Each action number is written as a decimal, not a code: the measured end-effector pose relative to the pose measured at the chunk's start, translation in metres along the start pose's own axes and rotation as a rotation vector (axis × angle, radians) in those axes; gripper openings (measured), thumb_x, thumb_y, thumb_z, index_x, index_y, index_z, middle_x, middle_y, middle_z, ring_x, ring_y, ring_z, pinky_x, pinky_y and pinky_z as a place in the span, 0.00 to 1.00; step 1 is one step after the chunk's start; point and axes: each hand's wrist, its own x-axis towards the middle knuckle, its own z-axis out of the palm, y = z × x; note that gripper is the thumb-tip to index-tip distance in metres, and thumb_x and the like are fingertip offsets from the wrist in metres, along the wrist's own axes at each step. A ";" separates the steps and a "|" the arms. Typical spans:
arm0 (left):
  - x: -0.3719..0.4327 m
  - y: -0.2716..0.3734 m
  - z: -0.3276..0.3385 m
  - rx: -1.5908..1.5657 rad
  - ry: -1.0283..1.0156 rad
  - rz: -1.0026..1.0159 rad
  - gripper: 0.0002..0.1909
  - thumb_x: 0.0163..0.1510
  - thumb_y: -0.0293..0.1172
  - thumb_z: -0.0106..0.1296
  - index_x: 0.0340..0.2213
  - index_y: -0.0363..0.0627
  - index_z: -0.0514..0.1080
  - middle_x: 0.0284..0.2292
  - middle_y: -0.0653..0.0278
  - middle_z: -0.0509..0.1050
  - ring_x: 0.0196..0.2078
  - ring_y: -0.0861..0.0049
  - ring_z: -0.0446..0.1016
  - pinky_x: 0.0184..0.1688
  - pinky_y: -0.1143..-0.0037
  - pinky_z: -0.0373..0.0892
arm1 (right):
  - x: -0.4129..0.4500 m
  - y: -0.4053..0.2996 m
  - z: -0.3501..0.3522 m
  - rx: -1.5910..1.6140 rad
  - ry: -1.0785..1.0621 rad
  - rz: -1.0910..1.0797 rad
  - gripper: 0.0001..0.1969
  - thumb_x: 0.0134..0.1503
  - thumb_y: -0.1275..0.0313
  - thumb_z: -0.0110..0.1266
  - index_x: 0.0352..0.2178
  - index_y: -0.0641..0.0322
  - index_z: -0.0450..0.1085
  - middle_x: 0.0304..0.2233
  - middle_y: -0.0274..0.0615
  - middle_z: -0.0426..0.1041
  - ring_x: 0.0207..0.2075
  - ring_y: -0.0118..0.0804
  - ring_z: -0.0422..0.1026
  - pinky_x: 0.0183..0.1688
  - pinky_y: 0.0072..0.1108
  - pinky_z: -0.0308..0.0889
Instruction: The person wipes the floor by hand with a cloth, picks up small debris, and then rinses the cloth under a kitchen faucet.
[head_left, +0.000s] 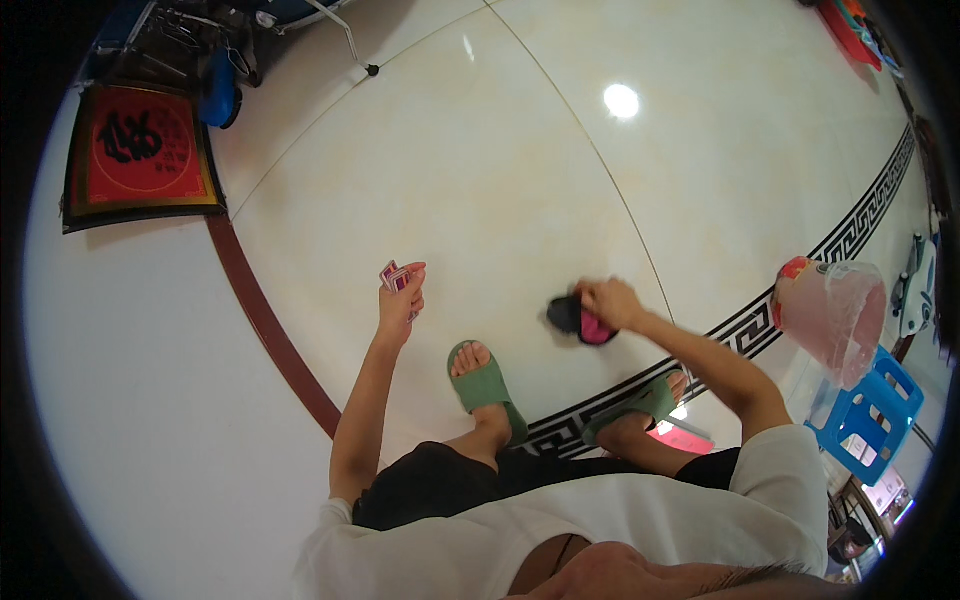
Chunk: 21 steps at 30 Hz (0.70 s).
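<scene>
My left hand is closed around a small stack of printed cards, whose upper ends stick out above the fingers. To the right, my right hand grips a black and pink item, possibly a slipper, just over or on the floor. Blur and my fingers hide part of it, so its exact kind is unclear. Below the hands are my feet in green slides; the left slide lies between my arms, and the right slide rests by the patterned border.
Cream tiles cover the floor. A pink bin with a clear plastic liner stands at the right, beside a blue plastic stool. A framed red calligraphy panel leans at the left wall; a metal leg reaches the floor nearby.
</scene>
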 end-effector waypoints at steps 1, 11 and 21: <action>0.000 0.000 0.000 0.012 -0.013 0.019 0.11 0.48 0.28 0.49 0.35 0.38 0.66 0.16 0.76 0.57 0.15 0.92 0.52 0.14 0.88 0.50 | -0.016 -0.005 0.017 0.006 -0.039 -0.008 0.12 0.50 0.62 0.38 0.32 0.49 0.68 0.22 0.47 0.70 0.25 0.48 0.70 0.28 0.35 0.65; 0.002 0.027 -0.018 -0.153 0.131 0.154 0.11 0.50 0.30 0.48 0.36 0.39 0.65 0.15 0.75 0.54 0.15 0.91 0.50 0.15 0.87 0.49 | 0.095 -0.085 0.010 0.463 -0.101 -0.307 0.18 0.52 0.61 0.35 0.28 0.65 0.68 0.25 0.53 0.69 0.26 0.44 0.67 0.32 0.28 0.62; -0.008 0.071 -0.027 -0.159 0.162 0.380 0.10 0.50 0.29 0.48 0.34 0.37 0.65 0.18 0.74 0.57 0.15 0.91 0.52 0.15 0.87 0.49 | 0.129 -0.169 0.023 -0.101 -0.067 -0.339 0.15 0.47 0.61 0.39 0.23 0.56 0.70 0.25 0.46 0.72 0.28 0.48 0.70 0.30 0.36 0.66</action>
